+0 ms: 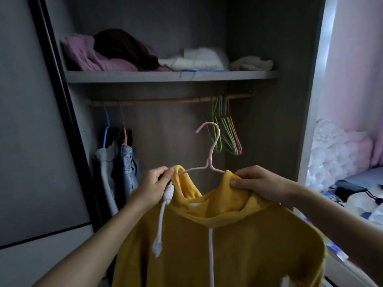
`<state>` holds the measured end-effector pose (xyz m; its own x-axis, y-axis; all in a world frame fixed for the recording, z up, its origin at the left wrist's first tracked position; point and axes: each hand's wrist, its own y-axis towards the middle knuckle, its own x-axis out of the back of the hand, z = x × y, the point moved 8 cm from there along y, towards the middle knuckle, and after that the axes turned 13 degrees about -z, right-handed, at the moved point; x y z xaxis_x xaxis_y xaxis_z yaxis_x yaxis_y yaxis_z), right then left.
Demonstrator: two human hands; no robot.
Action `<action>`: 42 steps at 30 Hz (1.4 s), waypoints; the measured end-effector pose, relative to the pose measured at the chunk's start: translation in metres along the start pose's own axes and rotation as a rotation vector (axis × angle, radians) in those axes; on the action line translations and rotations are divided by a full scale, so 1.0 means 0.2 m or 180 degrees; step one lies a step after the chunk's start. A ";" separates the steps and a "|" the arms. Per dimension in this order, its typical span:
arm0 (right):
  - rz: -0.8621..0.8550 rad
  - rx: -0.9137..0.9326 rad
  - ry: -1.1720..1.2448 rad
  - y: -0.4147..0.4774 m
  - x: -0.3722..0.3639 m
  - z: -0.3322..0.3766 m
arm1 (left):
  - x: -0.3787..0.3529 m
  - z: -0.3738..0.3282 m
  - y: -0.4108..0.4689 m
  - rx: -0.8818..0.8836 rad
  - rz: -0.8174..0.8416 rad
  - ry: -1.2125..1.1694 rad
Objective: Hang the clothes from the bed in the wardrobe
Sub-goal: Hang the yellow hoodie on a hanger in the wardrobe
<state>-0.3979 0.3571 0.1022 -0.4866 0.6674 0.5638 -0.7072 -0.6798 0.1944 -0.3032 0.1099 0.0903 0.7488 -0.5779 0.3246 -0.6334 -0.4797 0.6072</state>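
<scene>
Now — left hand [154,187] and right hand [263,185] both pinching the hoodie [207,235] — raise the hanger [209,150] level to the rod [165,101] at twelve o'clock.

- Purple knit [93,54] folded at left end of upper shelf [165,76]; dark garment [122,45] heaped on top.
- White folded cloth [199,59] mid-shelf, thin blue flat item [196,69] under it at shelf edge.
- Cream bundle [250,63] at right end, just beside white cloth.
- White frilly mass [329,150] far right, against pink wall [352,69].
</scene>
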 end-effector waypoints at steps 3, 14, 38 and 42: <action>-0.0424 -0.0240 0.0048 0.05 0.11 0.05 | 0.10 0.06 0.12 -0.0347 -0.0484 0.1034; -0.0617 -0.0624 0.0687 0.56 0.01 0.22 | 0.36 0.24 0.33 -0.0686 -0.0529 0.3718; -0.0466 -0.0384 0.1033 1.79 -0.95 0.41 | 0.52 0.11 0.25 -0.1022 -0.0503 0.3916; -0.0456 -0.0283 0.0816 1.73 -0.92 0.38 | 0.51 0.10 0.24 -0.1279 -0.0493 0.3551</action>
<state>-0.5132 -0.0237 0.1263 -0.4842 0.8173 0.3125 -0.8146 -0.5514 0.1801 -0.2607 0.0145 0.1389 0.6940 0.4549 0.5580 -0.5640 -0.1382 0.8141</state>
